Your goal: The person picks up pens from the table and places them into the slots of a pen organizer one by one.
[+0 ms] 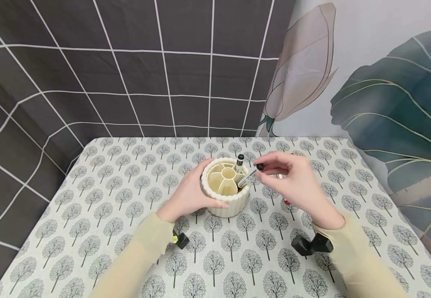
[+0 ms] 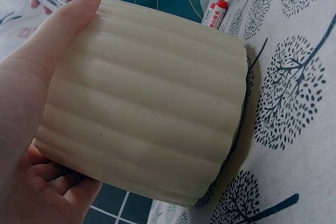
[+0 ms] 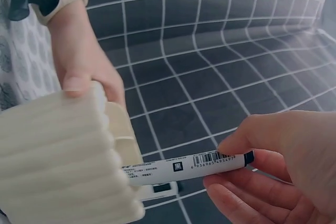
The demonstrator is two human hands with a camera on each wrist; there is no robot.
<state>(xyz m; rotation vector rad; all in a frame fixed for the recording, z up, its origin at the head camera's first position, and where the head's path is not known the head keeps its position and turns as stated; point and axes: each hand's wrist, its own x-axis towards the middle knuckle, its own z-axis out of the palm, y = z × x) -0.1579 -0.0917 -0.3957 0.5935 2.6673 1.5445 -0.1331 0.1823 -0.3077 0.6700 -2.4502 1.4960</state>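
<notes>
We steady the holder (image 1: 226, 187) on the table (image 1: 89, 198) with our left hand (image 1: 189, 192) curled round its wall; our right hand (image 1: 297, 182) pinches a marker (image 1: 250, 175), tip entering a compartment. Next, we judge: lower, then release.
</notes>
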